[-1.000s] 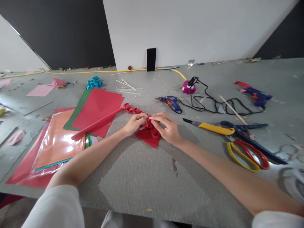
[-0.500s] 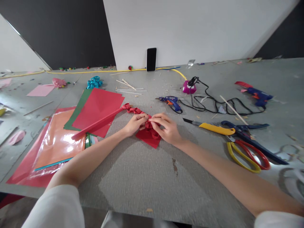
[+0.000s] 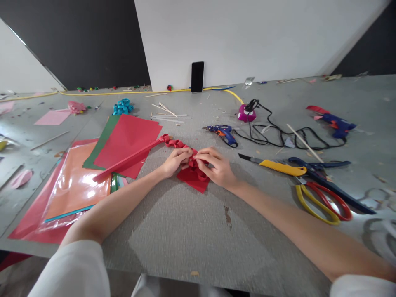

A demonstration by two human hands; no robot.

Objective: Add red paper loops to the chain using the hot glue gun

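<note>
Hands (image 3: 216,167) unmoved, still pinching red paper chain (image 3: 193,163)

Red folded paper chain (image 3: 181,145), accordion-pleated, lying on table ctr; flat unfolded strips (image 3: 123,163) trail left over red sheets.

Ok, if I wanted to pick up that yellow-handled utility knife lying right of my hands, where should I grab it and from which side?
Grip the utility knife by its yellow handle, probably coming down from above near the right hand. It lies flat on the table with the dark blade pointing left toward that hand, so keep fingers behind the blade. Its right end meets the blue scissors, so lift rather than slide.
</note>
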